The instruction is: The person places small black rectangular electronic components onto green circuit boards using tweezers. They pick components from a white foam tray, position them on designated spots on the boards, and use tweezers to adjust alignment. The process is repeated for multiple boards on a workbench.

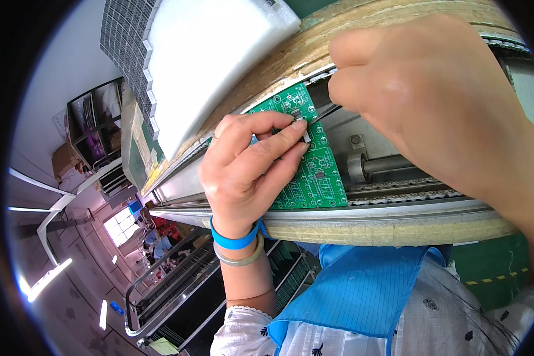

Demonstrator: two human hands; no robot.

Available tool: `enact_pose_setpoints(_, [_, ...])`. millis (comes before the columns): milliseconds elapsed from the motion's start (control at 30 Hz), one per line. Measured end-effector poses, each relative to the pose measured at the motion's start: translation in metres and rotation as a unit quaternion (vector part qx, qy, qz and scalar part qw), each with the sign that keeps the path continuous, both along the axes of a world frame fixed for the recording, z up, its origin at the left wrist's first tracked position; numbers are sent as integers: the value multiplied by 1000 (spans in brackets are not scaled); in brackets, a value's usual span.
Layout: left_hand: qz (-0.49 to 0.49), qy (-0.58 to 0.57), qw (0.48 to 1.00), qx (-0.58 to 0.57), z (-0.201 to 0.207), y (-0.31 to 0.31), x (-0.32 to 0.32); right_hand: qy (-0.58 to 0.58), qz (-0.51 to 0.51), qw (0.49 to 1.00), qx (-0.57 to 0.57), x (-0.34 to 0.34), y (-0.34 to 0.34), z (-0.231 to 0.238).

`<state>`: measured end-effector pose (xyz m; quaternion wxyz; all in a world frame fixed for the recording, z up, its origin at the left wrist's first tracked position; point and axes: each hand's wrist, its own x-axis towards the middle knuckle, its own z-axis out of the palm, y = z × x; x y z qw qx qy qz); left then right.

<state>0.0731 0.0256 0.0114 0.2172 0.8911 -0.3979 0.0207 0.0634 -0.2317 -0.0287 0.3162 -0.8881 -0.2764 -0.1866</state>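
Note:
A green circuit board (323, 193) with small black chips and printed outlines lies across the rails in front of me. My left hand (252, 157) rests over its upper part, thumb and fingers pinched together at a small white part (306, 136) that is mostly covered by the fingertips. From the right, my right hand (421, 95) reaches in, closed around a thin, dark pointed tool (329, 113). The tool's tip points at the board beside my left fingertips; whether it touches cannot be made out. Most of the tool is hidden inside the right hand.
Chain rails (409, 196) with a wooden edge run left to right under the board, with a metal shaft (388, 164) between them. White foam (213, 53) stands beyond the far wooden ledge. A metal rack (190, 296) is at lower left. People sit far off at left.

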Motion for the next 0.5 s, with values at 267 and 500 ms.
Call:
enact_pose_setpoints(267, [0,-11,1000,-4,-1,3,1,9,5,1000,3,2,1,-1])
enact_pose_setpoints(500, [-6,-19,1000,-1,2,0,1,26,9,1000,9,1,3,1])
